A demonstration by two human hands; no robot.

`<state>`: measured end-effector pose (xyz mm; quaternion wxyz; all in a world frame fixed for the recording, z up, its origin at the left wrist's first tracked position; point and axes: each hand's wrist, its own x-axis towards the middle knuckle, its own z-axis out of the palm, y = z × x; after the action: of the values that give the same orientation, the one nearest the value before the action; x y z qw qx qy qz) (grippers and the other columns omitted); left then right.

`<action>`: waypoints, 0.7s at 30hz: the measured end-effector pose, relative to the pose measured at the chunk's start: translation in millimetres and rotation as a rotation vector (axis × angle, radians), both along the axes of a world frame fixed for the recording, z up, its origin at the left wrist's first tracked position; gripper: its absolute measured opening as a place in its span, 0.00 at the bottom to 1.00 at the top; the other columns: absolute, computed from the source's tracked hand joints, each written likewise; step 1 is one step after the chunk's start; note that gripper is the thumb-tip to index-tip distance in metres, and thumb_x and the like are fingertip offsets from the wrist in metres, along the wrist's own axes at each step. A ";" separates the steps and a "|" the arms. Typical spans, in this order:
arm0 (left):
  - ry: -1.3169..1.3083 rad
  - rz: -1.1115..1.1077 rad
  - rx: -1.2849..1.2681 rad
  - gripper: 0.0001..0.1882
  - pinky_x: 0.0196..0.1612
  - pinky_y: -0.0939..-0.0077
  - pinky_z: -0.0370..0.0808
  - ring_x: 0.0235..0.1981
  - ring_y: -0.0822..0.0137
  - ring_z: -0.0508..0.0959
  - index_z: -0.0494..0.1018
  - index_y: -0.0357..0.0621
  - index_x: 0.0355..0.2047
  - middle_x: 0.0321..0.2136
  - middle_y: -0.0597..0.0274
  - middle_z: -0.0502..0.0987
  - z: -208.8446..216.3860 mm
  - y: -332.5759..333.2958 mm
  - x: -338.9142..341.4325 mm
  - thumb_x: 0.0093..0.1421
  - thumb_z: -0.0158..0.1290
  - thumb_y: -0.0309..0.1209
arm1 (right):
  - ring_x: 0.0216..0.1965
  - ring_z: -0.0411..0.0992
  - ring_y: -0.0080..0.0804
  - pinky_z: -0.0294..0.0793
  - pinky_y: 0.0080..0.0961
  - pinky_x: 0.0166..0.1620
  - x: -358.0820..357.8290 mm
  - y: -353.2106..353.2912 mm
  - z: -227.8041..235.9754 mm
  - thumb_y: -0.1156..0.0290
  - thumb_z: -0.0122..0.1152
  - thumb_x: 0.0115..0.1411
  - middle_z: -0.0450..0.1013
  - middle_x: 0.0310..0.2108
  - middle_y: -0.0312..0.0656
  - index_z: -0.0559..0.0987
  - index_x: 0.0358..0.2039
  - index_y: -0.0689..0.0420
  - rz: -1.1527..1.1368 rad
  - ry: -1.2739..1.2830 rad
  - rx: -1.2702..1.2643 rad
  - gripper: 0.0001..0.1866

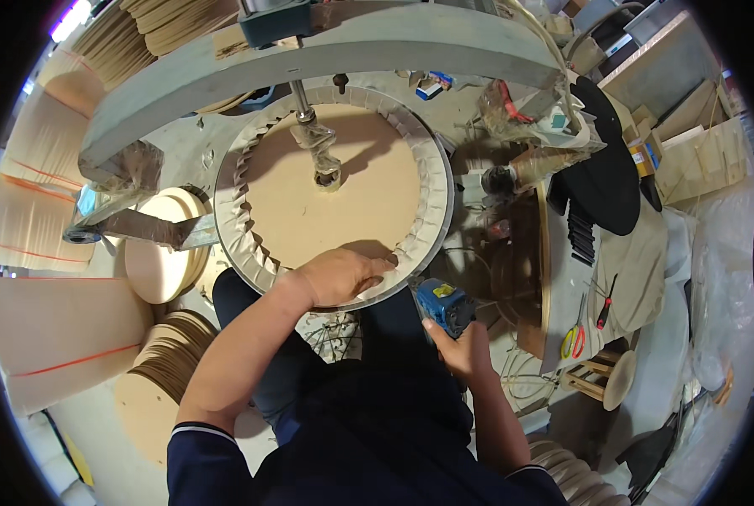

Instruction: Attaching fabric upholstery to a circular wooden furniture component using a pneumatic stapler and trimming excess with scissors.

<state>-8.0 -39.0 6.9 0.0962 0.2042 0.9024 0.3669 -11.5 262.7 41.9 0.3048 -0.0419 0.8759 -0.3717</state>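
Note:
A round seat-like piece (335,221) lies before me, with a tan disc at its middle and pale pleated fabric (427,181) folded inward all round its edge. My left hand (340,277) reaches over the near side, its fingers bent and closed on the fabric folds near the rim. To the right of the near rim, my right hand (464,347) grips a blue hand-held power tool (444,305) with a yellow mark on top. The tool's front end is close to the rim; whether it touches cannot be made out. A plastic-wrapped metal rod (316,143) comes down onto the disc.
A grey curved beam (326,49) arches over the far side, with an arm (153,229) at left. Stacked tan discs (174,346) stand at left. On the right table lie yellow-red scissors (574,341), a screwdriver (606,312), and black fabric (600,160). A stool (618,381) lies lower right.

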 end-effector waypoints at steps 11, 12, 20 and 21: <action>0.013 0.246 -0.215 0.10 0.36 0.54 0.81 0.32 0.48 0.84 0.76 0.46 0.38 0.28 0.53 0.84 -18.0 15.5 0.2 0.70 0.58 0.40 | 0.46 0.84 0.53 0.82 0.40 0.47 -3.2 -25.8 12.2 0.55 0.72 0.64 0.85 0.40 0.51 0.84 0.51 0.57 0.107 -0.050 -0.086 0.22; 0.007 0.247 -0.212 0.10 0.36 0.54 0.81 0.32 0.48 0.84 0.76 0.46 0.38 0.28 0.53 0.84 -17.1 17.0 0.7 0.70 0.58 0.40 | 0.47 0.83 0.55 0.82 0.42 0.47 -3.7 -27.8 12.6 0.56 0.72 0.64 0.85 0.41 0.51 0.84 0.52 0.56 0.114 -0.069 -0.071 0.22; 0.101 0.354 -0.090 0.11 0.42 0.54 0.80 0.36 0.49 0.83 0.74 0.43 0.38 0.31 0.53 0.82 -14.3 20.1 0.7 0.69 0.57 0.37 | 0.45 0.80 0.62 0.81 0.48 0.46 -2.5 -44.0 0.3 0.58 0.69 0.65 0.83 0.38 0.57 0.81 0.48 0.59 0.161 0.035 -0.058 0.19; 0.104 0.355 -0.089 0.11 0.42 0.54 0.80 0.36 0.49 0.83 0.74 0.43 0.38 0.31 0.53 0.82 -14.4 21.9 -1.1 0.69 0.57 0.37 | 0.45 0.80 0.63 0.80 0.49 0.45 -3.8 -47.5 1.3 0.58 0.69 0.65 0.83 0.37 0.57 0.81 0.47 0.59 0.154 0.069 -0.055 0.19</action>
<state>-9.1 -17.1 -7.6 -0.0077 0.0559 0.9434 0.3268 -15.3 215.2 43.2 0.3009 -0.1304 0.8695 -0.3693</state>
